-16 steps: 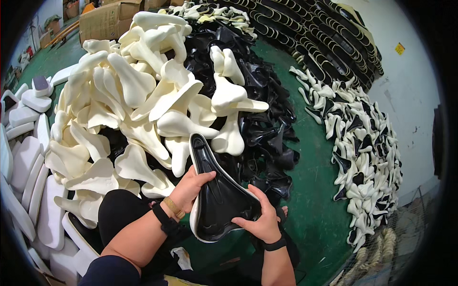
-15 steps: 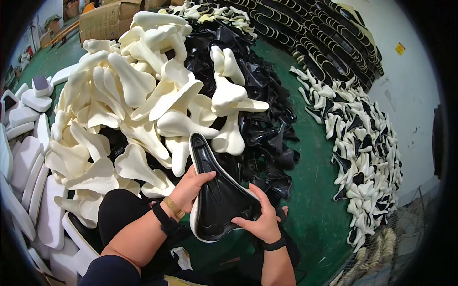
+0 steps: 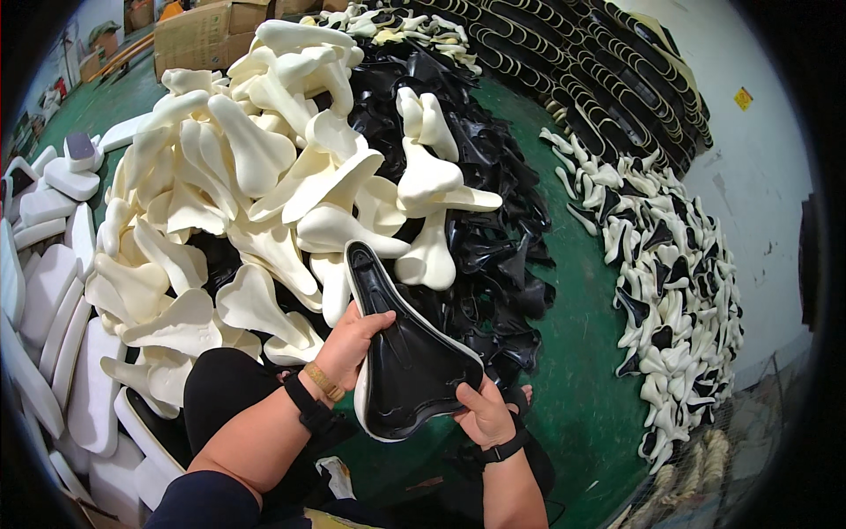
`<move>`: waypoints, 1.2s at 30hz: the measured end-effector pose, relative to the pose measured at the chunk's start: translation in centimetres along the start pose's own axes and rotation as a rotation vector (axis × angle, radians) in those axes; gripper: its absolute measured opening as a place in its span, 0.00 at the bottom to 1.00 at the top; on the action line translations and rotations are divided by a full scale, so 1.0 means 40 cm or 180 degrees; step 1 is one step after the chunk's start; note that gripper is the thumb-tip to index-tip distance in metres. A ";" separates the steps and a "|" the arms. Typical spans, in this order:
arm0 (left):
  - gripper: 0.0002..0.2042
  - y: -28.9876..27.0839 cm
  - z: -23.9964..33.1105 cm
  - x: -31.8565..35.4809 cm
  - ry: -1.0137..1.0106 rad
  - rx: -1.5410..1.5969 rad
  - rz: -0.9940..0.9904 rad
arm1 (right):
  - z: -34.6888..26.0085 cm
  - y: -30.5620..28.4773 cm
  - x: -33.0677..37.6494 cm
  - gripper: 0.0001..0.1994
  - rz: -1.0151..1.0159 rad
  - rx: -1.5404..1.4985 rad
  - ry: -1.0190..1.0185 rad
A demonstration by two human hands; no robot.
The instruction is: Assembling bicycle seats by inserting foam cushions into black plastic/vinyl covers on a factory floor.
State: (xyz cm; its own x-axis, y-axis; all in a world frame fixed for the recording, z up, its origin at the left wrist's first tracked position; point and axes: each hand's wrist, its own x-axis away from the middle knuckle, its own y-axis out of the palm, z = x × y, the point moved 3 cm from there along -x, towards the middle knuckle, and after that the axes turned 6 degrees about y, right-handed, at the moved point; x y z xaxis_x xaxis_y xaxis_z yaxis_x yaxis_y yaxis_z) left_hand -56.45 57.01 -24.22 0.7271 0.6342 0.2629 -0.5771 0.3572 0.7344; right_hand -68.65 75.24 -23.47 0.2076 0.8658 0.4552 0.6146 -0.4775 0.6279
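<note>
Between my two hands is a bicycle saddle, its black hollow shell (image 3: 410,366) facing up and a thin white foam rim around it. My left hand (image 3: 351,344) grips its left edge below the narrow nose, thumb on the black face. At the lower right corner of the wide end, my right hand (image 3: 484,413) holds the rim, thumb on top and fingers hidden beneath. Just beyond the saddle rises a big heap of cream foam saddle pads (image 3: 251,145). Beside that heap lie many black saddle shells (image 3: 493,220).
White foam blocks (image 3: 53,300) are piled at the left. Black-and-white saddle pieces (image 3: 674,291) form a heap along the right wall. Stacked black pieces with pale rims (image 3: 573,70) stand at the back, and a cardboard box (image 3: 203,40) at the far left. Green floor (image 3: 577,353) runs between the heaps.
My right hand has slid down the saddle's wide end, from its right edge to the lower corner. The saddle has tilted slightly, and the left hand keeps its hold.
</note>
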 end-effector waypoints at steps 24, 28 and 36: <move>0.15 -0.002 0.131 0.009 0.1392 -0.0064 -0.0270 | -0.022 0.013 0.028 0.35 -0.0377 0.0992 -0.0531; 0.13 -0.031 0.117 -0.016 0.1343 -0.0926 -0.0100 | 0.003 -0.012 0.046 0.31 -0.0169 0.0980 -0.0430; 0.31 -0.056 0.129 -0.013 0.2163 -0.3092 0.0404 | -0.185 -0.300 0.266 0.15 0.1516 0.2339 -0.0207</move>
State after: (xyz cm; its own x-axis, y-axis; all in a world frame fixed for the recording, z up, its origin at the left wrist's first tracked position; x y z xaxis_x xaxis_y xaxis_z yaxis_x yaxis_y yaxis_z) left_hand -53.61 52.33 -22.78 0.4676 0.8312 -0.3009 -0.8835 0.4497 -0.1308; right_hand -79.47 89.07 -21.50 0.5962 0.6164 0.5144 0.7814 -0.5926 -0.1954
